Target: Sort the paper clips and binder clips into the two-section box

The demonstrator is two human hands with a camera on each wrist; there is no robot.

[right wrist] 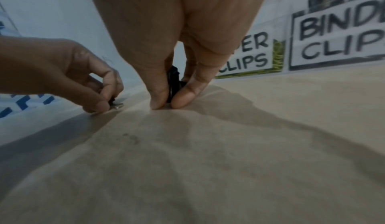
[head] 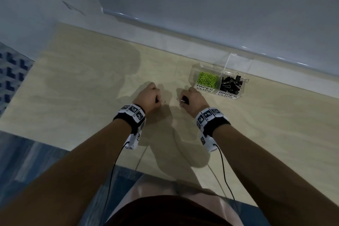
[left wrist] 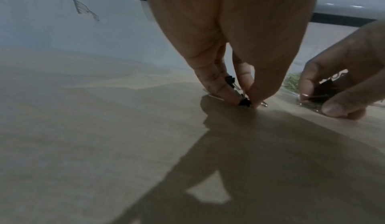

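Item: two black binder clips, mid-desk. Left hand (head: pixel 149 95) is pinching one binder clip (left wrist: pixel 244 102); right hand (head: pixel 191 99) is pinching another (right wrist: pixel 174 82), both against the desk (head: pixel 82 88) (likely for lifting). Two-section box (head: pixel 200 74) is waiting near the far edge, sections labelled.

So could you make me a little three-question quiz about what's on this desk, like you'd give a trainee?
1. True or false: the green paper clips lie in the section of the clear box labelled PAPER CLIPS.
2. What does the right hand pinch at the table? A) a pen B) a black binder clip C) a coin
3. Fill in: the left hand pinches a black ____ clip.

Key: 1 true; 2 B; 3 binder.
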